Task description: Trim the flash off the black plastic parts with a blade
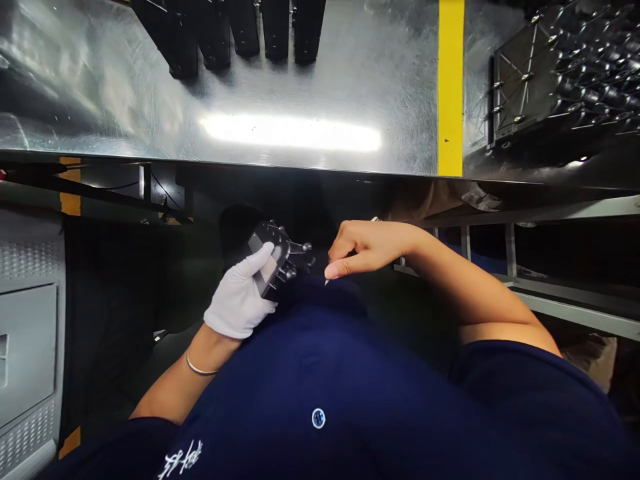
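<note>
My left hand [239,300], in a white glove, grips a black plastic part [281,257] with a flat face and several thin posts sticking out to the right. Its thumb presses on the flat face. To the right of the part, a short distance away, my bare right hand [361,248] is closed on a thin pointed tool [327,282]. The pale tip shows below the thumb, and a light end appears behind the knuckles. My fingers hide the rest of the tool, so its exact kind is unclear. Both hands are in front of my body, below the bench edge.
A shiny metal bench [325,100] runs across the top, with a yellow stripe [451,87]. Several long black parts [277,30] lie at its far side. Many black plastic parts [595,73] are heaped at right. A grey plastic bin [27,347] stands at left, a metal rack [575,310] at right.
</note>
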`<state>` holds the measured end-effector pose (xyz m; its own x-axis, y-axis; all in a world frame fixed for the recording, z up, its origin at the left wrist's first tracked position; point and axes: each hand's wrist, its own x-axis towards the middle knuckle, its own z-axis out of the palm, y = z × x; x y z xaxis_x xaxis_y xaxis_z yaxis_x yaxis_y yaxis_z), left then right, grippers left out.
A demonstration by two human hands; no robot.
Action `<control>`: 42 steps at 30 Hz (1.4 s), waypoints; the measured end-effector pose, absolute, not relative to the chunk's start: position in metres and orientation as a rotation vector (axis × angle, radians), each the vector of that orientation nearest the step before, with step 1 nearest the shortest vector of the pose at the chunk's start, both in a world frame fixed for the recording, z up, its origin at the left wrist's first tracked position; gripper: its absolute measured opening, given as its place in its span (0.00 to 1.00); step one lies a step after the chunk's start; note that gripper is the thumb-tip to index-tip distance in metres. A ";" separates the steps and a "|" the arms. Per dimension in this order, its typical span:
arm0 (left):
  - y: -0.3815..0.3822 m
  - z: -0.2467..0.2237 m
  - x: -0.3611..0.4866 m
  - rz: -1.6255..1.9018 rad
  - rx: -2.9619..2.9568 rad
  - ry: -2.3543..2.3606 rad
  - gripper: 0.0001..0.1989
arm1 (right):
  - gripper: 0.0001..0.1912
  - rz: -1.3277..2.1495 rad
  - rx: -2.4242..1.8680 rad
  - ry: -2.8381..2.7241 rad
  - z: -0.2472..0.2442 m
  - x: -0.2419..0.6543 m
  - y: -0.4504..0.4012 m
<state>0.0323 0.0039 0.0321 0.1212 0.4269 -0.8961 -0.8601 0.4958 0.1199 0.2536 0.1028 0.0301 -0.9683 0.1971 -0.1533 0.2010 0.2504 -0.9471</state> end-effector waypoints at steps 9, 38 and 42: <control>0.020 0.042 0.019 1.191 -0.538 0.981 0.26 | 0.23 -2.324 1.606 2.598 0.013 0.217 0.076; 0.020 0.052 0.035 1.202 -0.635 1.005 0.18 | 0.12 -1.279 1.531 3.437 0.011 0.211 0.057; 0.020 0.054 0.036 1.199 -0.607 1.016 0.19 | 0.13 -1.299 1.525 3.446 0.012 0.211 0.056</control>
<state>0.0356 0.0205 0.0535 0.0304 0.4651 -0.8847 -0.9491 0.2910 0.1203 0.2113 0.0565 0.0118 -0.4209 0.7941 0.4385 0.3070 0.5795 -0.7549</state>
